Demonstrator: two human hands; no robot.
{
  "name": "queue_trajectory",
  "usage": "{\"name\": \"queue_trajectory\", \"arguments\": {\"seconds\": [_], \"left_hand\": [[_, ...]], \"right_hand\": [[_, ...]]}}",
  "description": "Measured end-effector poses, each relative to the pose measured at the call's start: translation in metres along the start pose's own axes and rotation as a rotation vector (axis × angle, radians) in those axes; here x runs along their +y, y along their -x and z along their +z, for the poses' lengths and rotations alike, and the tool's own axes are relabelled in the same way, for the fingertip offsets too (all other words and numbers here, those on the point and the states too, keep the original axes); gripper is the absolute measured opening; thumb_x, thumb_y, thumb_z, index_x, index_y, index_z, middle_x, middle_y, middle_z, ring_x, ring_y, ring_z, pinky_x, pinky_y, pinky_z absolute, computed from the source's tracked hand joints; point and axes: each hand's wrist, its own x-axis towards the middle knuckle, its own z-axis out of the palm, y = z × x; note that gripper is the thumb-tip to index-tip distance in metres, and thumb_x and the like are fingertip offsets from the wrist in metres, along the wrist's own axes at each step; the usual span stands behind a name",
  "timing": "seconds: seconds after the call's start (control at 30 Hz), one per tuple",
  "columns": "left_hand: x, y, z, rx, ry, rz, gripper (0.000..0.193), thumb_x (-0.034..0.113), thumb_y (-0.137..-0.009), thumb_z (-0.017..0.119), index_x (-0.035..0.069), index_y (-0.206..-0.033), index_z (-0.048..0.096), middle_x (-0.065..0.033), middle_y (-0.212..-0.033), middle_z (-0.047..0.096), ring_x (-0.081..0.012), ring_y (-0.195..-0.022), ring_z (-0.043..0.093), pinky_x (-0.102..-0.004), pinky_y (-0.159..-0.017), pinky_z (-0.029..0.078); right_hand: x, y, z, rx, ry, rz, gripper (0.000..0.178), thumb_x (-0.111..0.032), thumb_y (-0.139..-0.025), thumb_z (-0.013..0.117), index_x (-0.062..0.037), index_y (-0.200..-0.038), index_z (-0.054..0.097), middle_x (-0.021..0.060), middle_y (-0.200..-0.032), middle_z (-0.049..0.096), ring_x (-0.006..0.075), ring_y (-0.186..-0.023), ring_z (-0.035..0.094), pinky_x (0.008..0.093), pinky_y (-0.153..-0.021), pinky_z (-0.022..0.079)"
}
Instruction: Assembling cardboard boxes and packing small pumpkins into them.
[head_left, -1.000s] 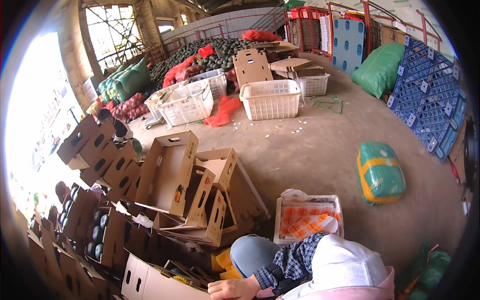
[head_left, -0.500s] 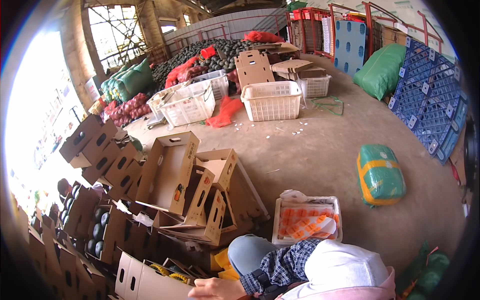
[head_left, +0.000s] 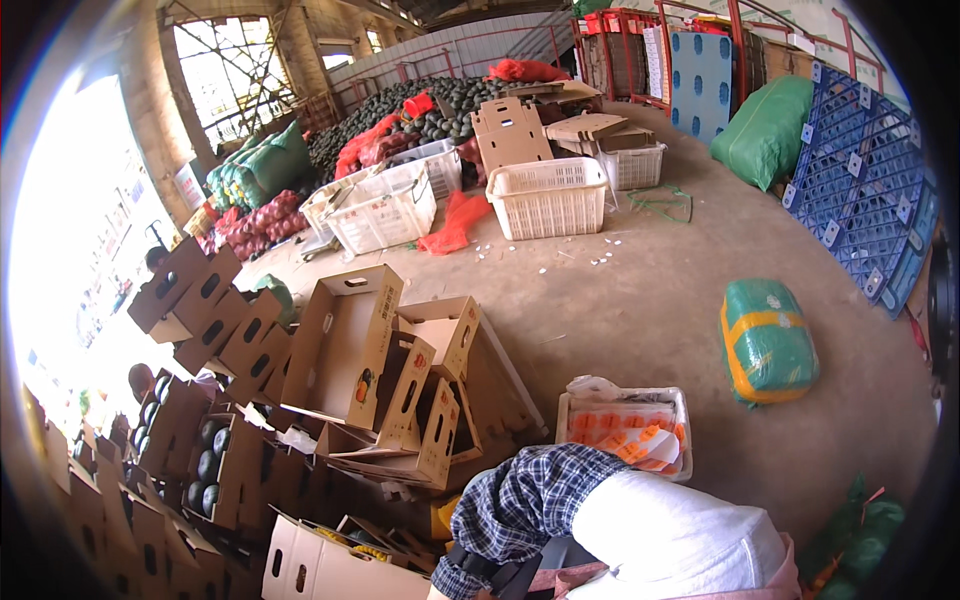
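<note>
Two cartons (head_left: 240,465) at left already carry dark green fruit (head_left: 208,467); the tilted carton (head_left: 335,345) mid-pile looks unfilled; the near carton (head_left: 340,574), yellow material (head_left: 372,552) inside, sits beside the right hand (head_left: 437,594), too cut off to tell its grip; the left hand is out of view.

Hands (head_left: 436,594) mostly past lower edge

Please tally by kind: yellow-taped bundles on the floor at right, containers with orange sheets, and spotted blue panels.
Yellow-taped green rounded bundle: 1
White rectangular container with orange patterned sheets: 1
Spotted light blue upright panel: 1
Total: 3
</note>
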Motion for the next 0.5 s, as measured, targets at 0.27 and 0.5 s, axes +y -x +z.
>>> {"name": "queue_trajectory", "arguments": {"seconds": [0.27, 0.5], "left_hand": [[0.018, 0.010, -0.049, -0.393, 0.743, 0.078, 0.037, 0.027, -0.092, 0.060, 0.003, -0.119, 0.058, -0.0141, -0.113, 0.064, -0.0309, -0.093, 0.065, -0.0399, -0.075, 0.053], [-0.164, 0.004, -0.025, 1.311, 0.888, -0.582, 0.082, 0.029, -0.086, 0.073, 0.010, -0.149, 0.024, -0.0201, -0.131, 0.049, -0.0227, -0.105, 0.056, -0.0340, -0.085, 0.047]], "right_hand": [[-0.019, 0.017, -0.014, -0.072, -0.064, -0.160, 0.020, -0.017, -0.071, 0.070, -0.0022, -0.084, 0.064, 0.0167, -0.082, 0.064, 0.0357, -0.082, 0.062, 0.0442, -0.068, 0.051], [-0.032, 0.042, -0.050, 0.444, -0.329, -0.168, 0.038, -0.032, -0.076, 0.074, -0.0050, -0.098, 0.059, 0.0138, -0.084, 0.063, 0.0349, -0.080, 0.063, 0.0431, -0.068, 0.051]]}}
